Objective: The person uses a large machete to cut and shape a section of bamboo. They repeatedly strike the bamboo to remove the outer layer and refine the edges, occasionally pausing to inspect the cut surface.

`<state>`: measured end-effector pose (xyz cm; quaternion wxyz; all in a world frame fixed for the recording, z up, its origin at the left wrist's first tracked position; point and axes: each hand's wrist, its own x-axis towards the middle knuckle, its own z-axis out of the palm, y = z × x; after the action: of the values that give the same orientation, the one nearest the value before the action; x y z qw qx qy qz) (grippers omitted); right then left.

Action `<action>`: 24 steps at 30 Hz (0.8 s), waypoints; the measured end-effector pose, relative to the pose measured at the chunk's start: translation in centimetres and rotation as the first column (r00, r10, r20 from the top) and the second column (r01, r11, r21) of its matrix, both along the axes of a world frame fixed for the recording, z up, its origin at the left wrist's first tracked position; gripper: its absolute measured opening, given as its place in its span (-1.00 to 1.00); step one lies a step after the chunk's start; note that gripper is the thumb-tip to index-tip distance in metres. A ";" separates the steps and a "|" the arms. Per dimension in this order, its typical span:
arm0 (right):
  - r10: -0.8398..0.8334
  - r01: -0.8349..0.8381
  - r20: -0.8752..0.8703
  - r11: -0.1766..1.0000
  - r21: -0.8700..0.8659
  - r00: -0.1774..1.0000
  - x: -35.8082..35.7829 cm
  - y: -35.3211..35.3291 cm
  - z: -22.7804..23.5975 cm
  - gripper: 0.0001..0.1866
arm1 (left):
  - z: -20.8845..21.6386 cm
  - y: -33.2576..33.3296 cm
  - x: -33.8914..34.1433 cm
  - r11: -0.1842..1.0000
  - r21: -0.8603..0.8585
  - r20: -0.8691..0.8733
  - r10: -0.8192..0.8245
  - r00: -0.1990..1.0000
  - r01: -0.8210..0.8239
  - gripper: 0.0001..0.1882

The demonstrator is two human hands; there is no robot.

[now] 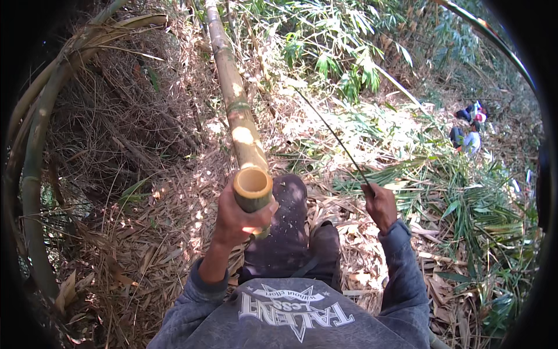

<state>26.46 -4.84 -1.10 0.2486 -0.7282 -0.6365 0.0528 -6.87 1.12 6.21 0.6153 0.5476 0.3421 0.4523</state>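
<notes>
My left hand [235, 221] is wrapped round a short bamboo tube [254, 202], whose open, hollow end faces up toward me. Right behind it a long bamboo pole [237, 116] runs away from me toward the top of the head view. Whether tube and pole touch is hidden by the tube and my hand. Out to the right, my right hand [381, 206] is closed on the near end of a long, thin, dark tool [331, 132]. It slants up and to the left, apart from the bamboo; whether it is a blade or a rod I cannot tell.
Dry bamboo leaves [157, 250] cover the ground around my legs [288, 232]. Curved bamboo stems [38, 151] and a tangle of dry twigs [133, 116] stand at the left. Cut green leaves [465, 198] lie at the right, where a person [471, 141] sits farther off.
</notes>
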 end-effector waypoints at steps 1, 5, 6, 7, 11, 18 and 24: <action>0.092 -0.084 -0.043 0.985 0.151 0.995 -1.1 -0.5 0.5 -0.82 | -0.1 0.2 0.1 0.999 0.032 -0.055 -0.025 0.998 0.026 -0.51; 0.238 -0.206 -0.101 0.944 0.257 0.966 -4.9 -1.2 3.5 -0.83 | -1.7 0.3 1.4 0.980 -0.075 0.105 -0.174 0.979 0.182 -0.50; 0.265 -0.244 -0.055 0.937 0.250 0.963 -5.3 -1.1 3.7 -0.80 | -2.1 0.1 1.5 0.969 -0.128 0.146 -0.193 0.970 0.212 -0.50; 0.290 -0.271 -0.052 0.935 0.230 0.956 -5.7 -1.1 4.5 -0.79 | -2.3 0.0 1.7 0.954 -0.174 0.192 -0.210 0.959 0.244 -0.49; 0.378 -0.360 -0.049 0.908 0.214 0.924 -7.0 -1.2 6.0 -0.79 | -2.0 -0.9 2.3 0.923 -0.263 0.323 -0.189 0.927 0.280 -0.50; 0.443 -0.455 0.109 0.882 0.127 0.890 -8.3 -2.5 7.4 -0.58 | -3.7 -1.1 2.1 0.997 -0.017 0.003 -0.080 0.997 0.080 -0.48; 0.463 -0.473 0.109 0.875 0.102 0.880 -9.0 -3.0 7.7 -0.65 | -4.1 -1.3 2.1 0.913 0.407 -0.234 0.120 0.965 -0.014 -0.46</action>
<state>17.48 -7.85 6.64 0.2477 -0.5371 -0.8052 0.0413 -4.77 -0.14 2.10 0.4247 0.7034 0.3365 0.4600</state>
